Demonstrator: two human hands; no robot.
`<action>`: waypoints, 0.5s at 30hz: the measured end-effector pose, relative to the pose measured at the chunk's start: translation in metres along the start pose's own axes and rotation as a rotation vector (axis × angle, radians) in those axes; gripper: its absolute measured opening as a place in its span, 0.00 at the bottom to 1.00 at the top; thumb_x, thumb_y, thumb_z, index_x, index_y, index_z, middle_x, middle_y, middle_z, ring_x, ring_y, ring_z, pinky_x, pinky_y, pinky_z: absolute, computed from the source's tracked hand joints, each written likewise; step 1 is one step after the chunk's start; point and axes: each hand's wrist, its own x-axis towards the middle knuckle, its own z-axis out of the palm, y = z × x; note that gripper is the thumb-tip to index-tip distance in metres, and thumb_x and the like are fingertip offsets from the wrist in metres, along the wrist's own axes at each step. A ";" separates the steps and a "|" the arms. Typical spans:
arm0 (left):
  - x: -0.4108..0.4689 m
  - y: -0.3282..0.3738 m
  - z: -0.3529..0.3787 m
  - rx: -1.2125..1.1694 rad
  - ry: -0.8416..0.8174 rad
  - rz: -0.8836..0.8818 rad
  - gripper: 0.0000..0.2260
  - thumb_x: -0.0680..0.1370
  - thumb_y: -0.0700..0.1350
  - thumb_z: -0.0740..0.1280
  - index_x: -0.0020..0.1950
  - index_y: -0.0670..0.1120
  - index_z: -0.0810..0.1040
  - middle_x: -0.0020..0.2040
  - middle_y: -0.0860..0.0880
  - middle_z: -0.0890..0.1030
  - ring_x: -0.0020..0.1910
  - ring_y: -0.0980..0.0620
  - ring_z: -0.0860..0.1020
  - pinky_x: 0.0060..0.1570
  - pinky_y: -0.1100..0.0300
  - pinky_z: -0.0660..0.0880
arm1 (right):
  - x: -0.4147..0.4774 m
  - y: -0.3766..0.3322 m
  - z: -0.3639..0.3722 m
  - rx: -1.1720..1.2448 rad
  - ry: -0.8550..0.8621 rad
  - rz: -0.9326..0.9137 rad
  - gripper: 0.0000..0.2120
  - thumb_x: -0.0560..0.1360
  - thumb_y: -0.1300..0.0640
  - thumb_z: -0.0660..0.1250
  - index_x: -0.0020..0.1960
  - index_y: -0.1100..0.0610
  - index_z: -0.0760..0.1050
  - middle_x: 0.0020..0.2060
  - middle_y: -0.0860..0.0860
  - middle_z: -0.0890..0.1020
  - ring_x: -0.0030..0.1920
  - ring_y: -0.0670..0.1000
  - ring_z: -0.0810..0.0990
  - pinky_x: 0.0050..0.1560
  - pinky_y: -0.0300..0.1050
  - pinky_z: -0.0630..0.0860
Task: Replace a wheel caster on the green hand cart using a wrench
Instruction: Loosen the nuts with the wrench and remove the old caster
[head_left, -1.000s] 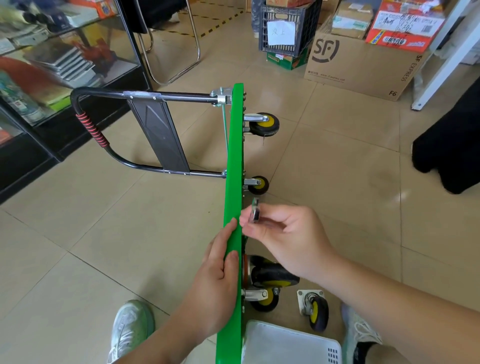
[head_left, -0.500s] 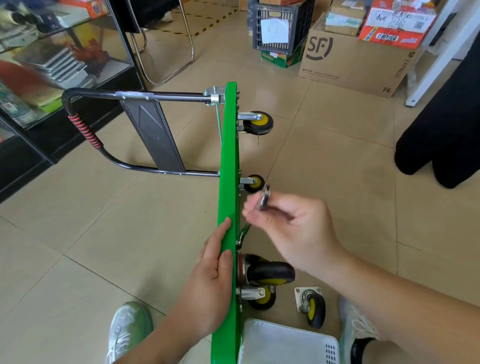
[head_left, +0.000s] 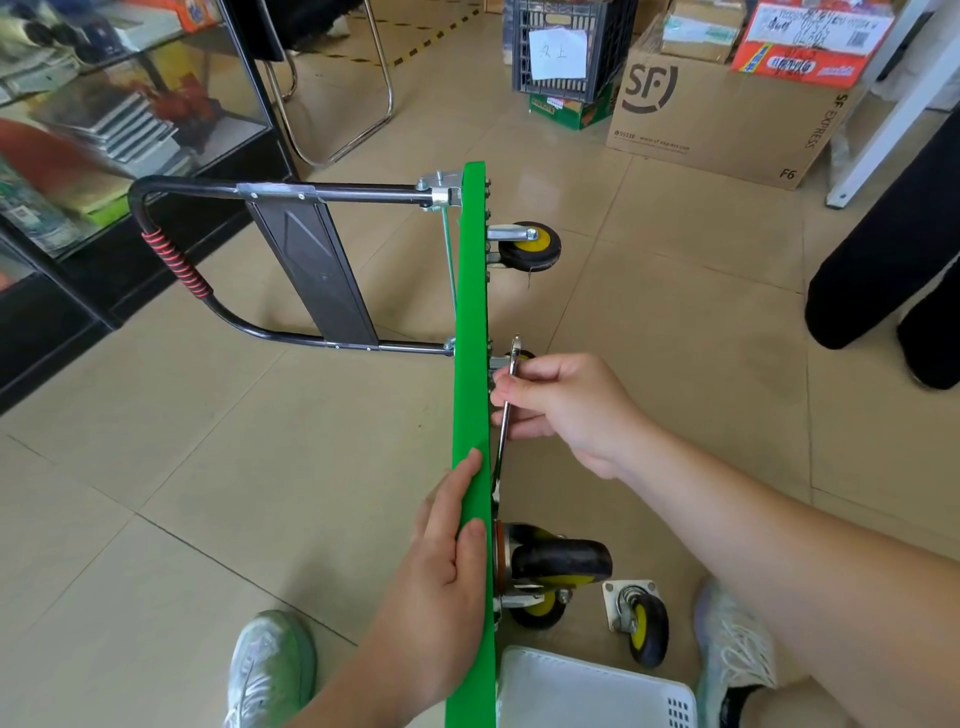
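Glass-fronted display cabinet with black frame, far left: shelves hold stacked books and blurred goods, not identifiable. Green hand cart with flat green deck, stood on its edge on the tiled floor at centre, its black tubular handle with red wrapping folded out leftward. Left hand: wrapped over the deck's near upper edge, thumb along the top, steadying it. Slim silver metal wrench: lies along the deck's underside, lower end close to the mounting plate of the large black-tyred caster. Right hand: fingers curled round the wrench's shank. Progress, as judged: four casters appear to be on the deck, one half hidden behind the right hand, and a small loose caster with yellow hub and steel plate lies on the floor just beside the cart, so the swap looks largely made, with bolts probably left to tighten; whether the loose unit is old or new cannot be told. White perforated plastic basket, bottom edge: contents not visible. Dark plastic crate with white paper note, far floor: contents hidden. Brown cardboard carton printed SF, right of it: closed, smaller boxes stacked on top.
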 end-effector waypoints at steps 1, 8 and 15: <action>0.000 0.000 -0.001 -0.004 -0.002 -0.003 0.24 0.87 0.44 0.54 0.72 0.73 0.58 0.72 0.72 0.61 0.66 0.81 0.61 0.60 0.86 0.54 | 0.001 0.002 0.001 0.008 0.000 0.014 0.03 0.77 0.64 0.71 0.48 0.57 0.82 0.40 0.53 0.87 0.43 0.56 0.87 0.49 0.54 0.83; -0.001 0.003 -0.002 -0.025 -0.019 -0.006 0.23 0.87 0.44 0.54 0.72 0.72 0.58 0.71 0.73 0.61 0.63 0.84 0.61 0.57 0.86 0.55 | -0.010 0.003 0.005 -0.004 0.027 -0.071 0.06 0.76 0.64 0.72 0.49 0.54 0.83 0.42 0.53 0.87 0.46 0.54 0.87 0.50 0.53 0.84; -0.002 0.005 0.000 -0.048 -0.003 0.006 0.22 0.87 0.44 0.54 0.70 0.71 0.60 0.70 0.74 0.62 0.64 0.84 0.61 0.57 0.86 0.55 | -0.054 0.012 0.005 -0.131 0.004 -0.364 0.08 0.75 0.66 0.73 0.51 0.55 0.84 0.46 0.50 0.88 0.49 0.49 0.87 0.51 0.45 0.83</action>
